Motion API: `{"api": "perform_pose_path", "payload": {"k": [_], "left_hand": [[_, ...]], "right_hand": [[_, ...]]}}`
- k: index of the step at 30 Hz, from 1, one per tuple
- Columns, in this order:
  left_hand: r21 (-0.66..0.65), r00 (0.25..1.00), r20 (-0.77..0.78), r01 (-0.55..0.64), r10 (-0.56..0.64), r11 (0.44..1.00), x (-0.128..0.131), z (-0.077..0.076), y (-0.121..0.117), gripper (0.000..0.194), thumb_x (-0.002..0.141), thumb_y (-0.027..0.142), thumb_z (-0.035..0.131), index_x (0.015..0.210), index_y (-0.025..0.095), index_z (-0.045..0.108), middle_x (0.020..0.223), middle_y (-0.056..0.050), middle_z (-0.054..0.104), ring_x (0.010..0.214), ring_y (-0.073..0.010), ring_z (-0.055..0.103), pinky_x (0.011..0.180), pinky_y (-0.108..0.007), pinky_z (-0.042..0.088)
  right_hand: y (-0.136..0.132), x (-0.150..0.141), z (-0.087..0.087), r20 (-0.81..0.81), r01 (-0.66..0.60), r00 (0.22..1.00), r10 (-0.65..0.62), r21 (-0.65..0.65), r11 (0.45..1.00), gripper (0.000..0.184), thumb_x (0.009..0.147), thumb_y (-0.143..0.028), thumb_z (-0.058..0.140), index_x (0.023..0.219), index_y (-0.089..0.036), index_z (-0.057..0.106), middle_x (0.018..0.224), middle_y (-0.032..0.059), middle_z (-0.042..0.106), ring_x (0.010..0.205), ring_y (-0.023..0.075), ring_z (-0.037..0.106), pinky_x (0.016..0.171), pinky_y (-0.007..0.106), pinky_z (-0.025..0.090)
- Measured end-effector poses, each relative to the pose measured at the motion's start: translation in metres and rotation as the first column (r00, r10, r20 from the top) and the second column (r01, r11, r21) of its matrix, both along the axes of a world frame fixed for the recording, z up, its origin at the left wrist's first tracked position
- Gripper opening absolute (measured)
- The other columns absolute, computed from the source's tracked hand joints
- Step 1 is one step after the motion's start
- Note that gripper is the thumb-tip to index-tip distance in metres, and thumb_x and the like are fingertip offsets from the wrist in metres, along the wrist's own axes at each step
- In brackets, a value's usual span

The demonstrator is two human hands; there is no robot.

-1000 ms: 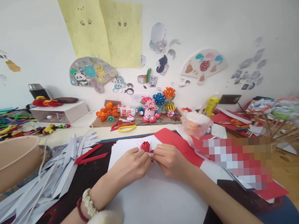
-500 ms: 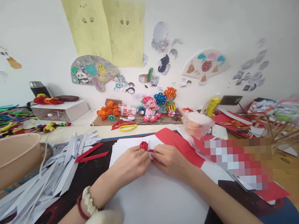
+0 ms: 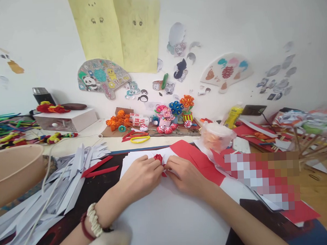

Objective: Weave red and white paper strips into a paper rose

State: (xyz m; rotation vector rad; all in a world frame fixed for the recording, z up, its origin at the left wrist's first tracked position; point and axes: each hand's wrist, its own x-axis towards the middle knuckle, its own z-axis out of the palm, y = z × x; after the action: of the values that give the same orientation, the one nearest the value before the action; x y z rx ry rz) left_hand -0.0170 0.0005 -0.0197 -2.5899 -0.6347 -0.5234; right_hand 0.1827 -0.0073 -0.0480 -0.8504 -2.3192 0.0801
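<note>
A small red folded-paper flower [image 3: 158, 158] with pale points around it shows between my hands over the white paper sheets [image 3: 173, 216]. My left hand [image 3: 144, 174] is closed on its left side, with the fingers curled and the back of the hand hiding much of it. From the right, my right hand [image 3: 185, 175] pinches at the flower's lower edge with thumb and fingers. A little red paper tip pokes out under the fingertips. Behind my right hand lies a large red paper sheet [image 3: 197, 159].
Cut white paper strips [image 3: 65, 181] pile up at left, with two red strips [image 3: 102, 171] beside them. Beyond the sheets are yellow-handled scissors [image 3: 140, 139] and handmade flower pots [image 3: 165, 120]. A plastic-covered tub [image 3: 217, 136] stands right of centre; a beige basin [image 3: 16, 172] is far left.
My fingers have drawn closer together around the red flower. The red strip that showed between my hands is now mostly covered, and a red tip appears below them.
</note>
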Motion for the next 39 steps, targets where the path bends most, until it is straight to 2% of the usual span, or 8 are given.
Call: {"api": "perform_pose_path", "payload": {"k": [6, 12, 19, 27, 30, 32, 35, 39], "left_hand": [[-0.074, 0.993, 0.095, -0.064, 0.071, 0.995, 0.001, 0.003, -0.002, 0.024, 0.097, 0.013, 0.041, 0.081, 0.016, 0.059, 0.073, -0.003, 0.060, 0.063, -0.0172, 0.049, 0.058, -0.032, 0.029], [-0.271, 0.939, 0.313, -0.054, 0.141, 0.961, 0.007, 0.003, -0.004, 0.016, 0.097, 0.016, 0.048, 0.089, 0.019, 0.061, 0.086, -0.003, 0.064, 0.079, -0.0199, 0.048, 0.066, -0.031, 0.033], [-0.371, 0.924, 0.326, -0.067, 0.198, 0.926, 0.015, 0.000, -0.007, 0.021, 0.090, 0.005, 0.046, 0.078, 0.018, 0.058, 0.093, -0.005, 0.061, 0.085, -0.0214, 0.048, 0.068, -0.033, 0.032], [-0.429, 0.885, 0.420, 0.000, 0.200, 0.903, 0.016, 0.010, -0.014, 0.013, 0.092, 0.024, 0.056, 0.081, 0.020, 0.062, 0.092, -0.004, 0.063, 0.085, -0.0207, 0.049, 0.072, -0.035, 0.032], [-0.455, 0.825, 0.494, -0.024, 0.275, 0.890, 0.017, 0.010, -0.013, 0.017, 0.090, 0.022, 0.057, 0.075, 0.020, 0.065, 0.085, -0.003, 0.064, 0.082, -0.0199, 0.049, 0.073, -0.035, 0.034], [-0.494, 0.766, 0.539, -0.049, 0.350, 0.868, 0.016, 0.011, -0.011, 0.018, 0.088, 0.022, 0.060, 0.071, 0.021, 0.067, 0.081, -0.002, 0.065, 0.080, -0.0202, 0.050, 0.073, -0.035, 0.035], [-0.587, 0.678, 0.582, -0.032, 0.449, 0.809, 0.015, 0.012, -0.009, 0.019, 0.083, 0.024, 0.064, 0.065, 0.022, 0.070, 0.076, -0.001, 0.068, 0.079, -0.0204, 0.052, 0.075, -0.035, 0.037], [-0.679, 0.631, 0.592, 0.055, 0.502, 0.732, 0.015, 0.014, -0.010, 0.018, 0.080, 0.027, 0.066, 0.063, 0.024, 0.072, 0.073, 0.001, 0.071, 0.078, -0.0202, 0.057, 0.079, -0.036, 0.038]], "right_hand": [[0.002, 0.001, 0.003, -0.116, 0.041, 0.992, -0.049, -0.075, 0.996, 0.012, 0.089, -0.009, 0.051, 0.091, -0.019, 0.057, 0.089, 0.0047, 0.062, 0.078, 0.0181, 0.056, 0.068, 0.029, 0.043], [0.006, 0.002, 0.001, -0.278, 0.020, 0.960, -0.030, -0.037, 0.999, 0.011, 0.090, -0.013, 0.056, 0.084, -0.021, 0.060, 0.085, 0.0031, 0.063, 0.076, 0.0166, 0.057, 0.067, 0.029, 0.043], [0.007, 0.002, 0.001, -0.259, 0.030, 0.966, -0.009, 0.076, 0.997, 0.024, 0.092, -0.012, 0.050, 0.076, -0.020, 0.066, 0.077, 0.0024, 0.057, 0.068, 0.0145, 0.051, 0.059, 0.027, 0.038], [0.005, 0.003, 0.006, -0.235, 0.117, 0.969, -0.075, 0.167, 0.979, 0.022, 0.094, -0.022, 0.054, 0.076, -0.020, 0.065, 0.076, 0.0022, 0.055, 0.067, 0.0151, 0.048, 0.062, 0.029, 0.035], [0.001, 0.003, 0.012, -0.327, 0.181, 0.935, -0.135, 0.113, 0.977, 0.019, 0.096, -0.029, 0.052, 0.087, -0.019, 0.065, 0.084, 0.0048, 0.061, 0.076, 0.0170, 0.054, 0.068, 0.030, 0.039], [-0.002, 0.003, 0.014, -0.374, 0.210, 0.913, -0.163, 0.087, 0.974, 0.025, 0.097, -0.032, 0.050, 0.082, -0.018, 0.063, 0.078, 0.0038, 0.061, 0.073, 0.0163, 0.055, 0.065, 0.028, 0.038], [-0.003, 0.000, 0.011, -0.247, 0.216, 0.955, -0.167, 0.187, 0.958, 0.035, 0.089, -0.047, 0.061, 0.070, -0.018, 0.059, 0.061, -0.0014, 0.055, 0.056, 0.0128, 0.046, 0.056, 0.027, 0.031], [0.000, -0.003, 0.001, -0.146, 0.220, 0.972, -0.185, 0.277, 0.935, 0.032, 0.091, -0.043, 0.059, 0.072, -0.017, 0.061, 0.060, -0.0015, 0.058, 0.053, 0.0113, 0.047, 0.054, 0.026, 0.029]]}}
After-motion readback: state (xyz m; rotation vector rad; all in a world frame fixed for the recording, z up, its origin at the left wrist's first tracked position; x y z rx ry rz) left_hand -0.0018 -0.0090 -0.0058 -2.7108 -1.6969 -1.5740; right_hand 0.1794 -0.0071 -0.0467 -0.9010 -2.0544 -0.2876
